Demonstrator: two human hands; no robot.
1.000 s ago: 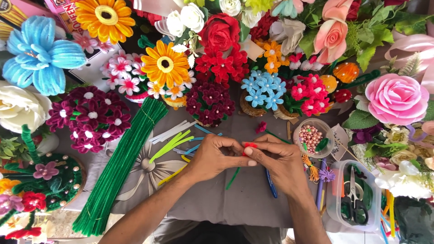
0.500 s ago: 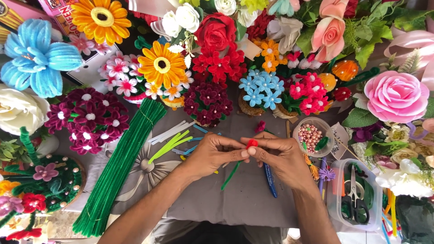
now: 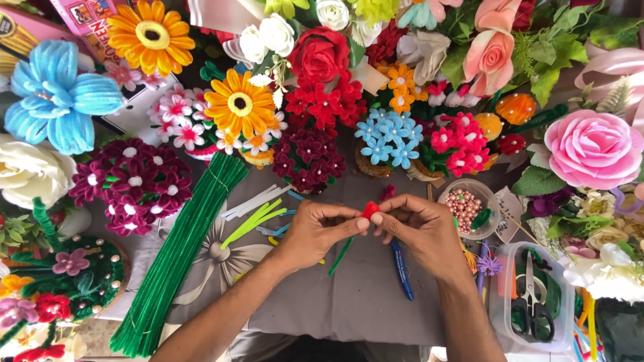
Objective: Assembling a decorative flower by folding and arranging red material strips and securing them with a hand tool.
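Observation:
My left hand and my right hand meet over a grey cloth, fingertips pinched together on a small red pipe-cleaner piece. A green pipe-cleaner stem hangs down from it below my left hand. A blue pen lies on the cloth under my right hand. Loose light green and white pipe-cleaner pieces lie to the left of my left hand.
A long bundle of green pipe cleaners lies at the left. Handmade flowers crowd the back and sides. A bowl of pink beads and a clear tub with scissors stand at the right.
The red piece has been worked from a short strip into a tighter knob between my fingertips. Both hands stay in the same spot.

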